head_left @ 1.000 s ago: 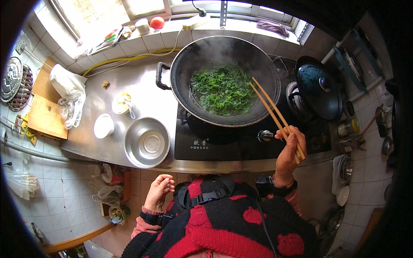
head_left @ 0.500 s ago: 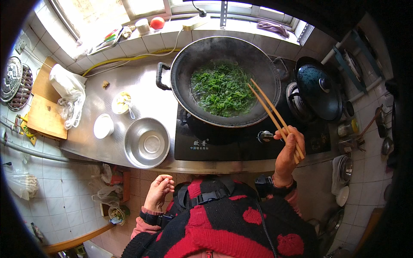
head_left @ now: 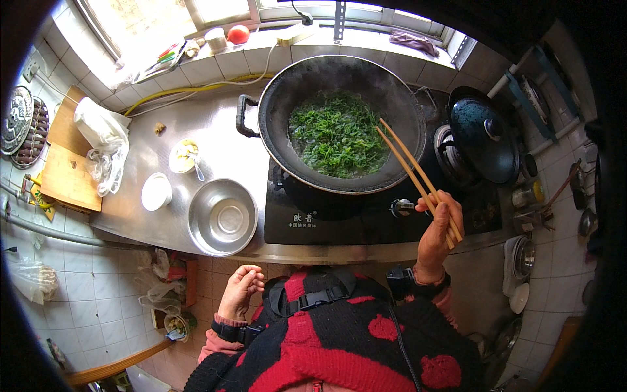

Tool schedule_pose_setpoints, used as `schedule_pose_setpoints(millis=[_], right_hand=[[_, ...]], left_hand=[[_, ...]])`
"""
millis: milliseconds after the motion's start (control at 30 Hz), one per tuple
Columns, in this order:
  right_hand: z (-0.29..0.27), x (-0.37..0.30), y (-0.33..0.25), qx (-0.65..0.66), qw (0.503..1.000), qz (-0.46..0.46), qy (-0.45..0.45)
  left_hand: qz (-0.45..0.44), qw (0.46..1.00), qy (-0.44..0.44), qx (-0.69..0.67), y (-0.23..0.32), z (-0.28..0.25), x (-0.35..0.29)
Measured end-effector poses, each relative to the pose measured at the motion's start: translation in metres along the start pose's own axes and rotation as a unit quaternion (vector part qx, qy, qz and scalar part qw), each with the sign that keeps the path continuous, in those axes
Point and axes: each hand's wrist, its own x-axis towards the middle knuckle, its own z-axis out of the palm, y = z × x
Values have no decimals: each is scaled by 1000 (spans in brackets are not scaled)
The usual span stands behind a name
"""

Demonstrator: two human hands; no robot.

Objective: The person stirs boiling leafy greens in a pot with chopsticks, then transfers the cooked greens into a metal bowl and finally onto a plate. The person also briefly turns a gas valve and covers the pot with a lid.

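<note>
"Three fields: put what first?"

"Marked right-hand grip closed around chopsticks, with tips over wok, at right edge of greens. Marked left-hand grip loosely curled closed, with nothing visible inside."

"Rated progress how?"

"Judged cooking under way: found greens already in wok. Couldn't gauge remaining time."

"Missed what?"

"Couldn't confirm tip contact with greens, couldn't see burner beneath wok, barely made out utensils at dark right rim."

Looks smooth and wooden in the chopsticks, dull metal in the wok, shiny metal in the basin, glossy on the stove top, rough, knitted cloth in the sweater.
</note>
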Motion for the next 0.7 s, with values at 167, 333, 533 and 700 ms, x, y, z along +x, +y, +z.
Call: schedule_pose_setpoints(millis=[167, 333, 533, 700], right_hand=[[0, 1, 0, -7, 1000, 7, 2], [1, 2, -1, -2, 1000, 2, -4], [2, 2, -1, -2, 1000, -2, -10], [3, 3, -2, -4, 1000, 4, -5]], left_hand=[[8, 1000, -6, 3, 1, 1, -1], [5, 1000, -4, 3, 2, 1, 0], [2, 1000, -3, 4, 2, 1, 2], [0, 1000, -5, -4, 1, 0, 3]])
